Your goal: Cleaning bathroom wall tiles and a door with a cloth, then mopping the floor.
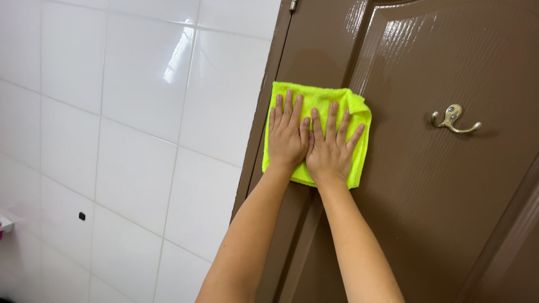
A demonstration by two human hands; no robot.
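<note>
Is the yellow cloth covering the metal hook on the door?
No: the yellow cloth lies flat under both hands, well apart from the metal hook on the brown door.

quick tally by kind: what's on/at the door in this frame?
Bright yellow-green microfibre cloth: 1
Brass double-prong metal hook: 1
Glossy brown panelled wooden door: 1
Hands flat on cloth, left hand and right hand: 2
Total: 5

A fluffy, matt yellow-green cloth (337, 101) is seen on a glossy, brown-painted door (426, 191) with wood grain. Glossy white tiles (135, 112) and a shiny brass-coloured metal hook (453, 119) are seen.
</note>
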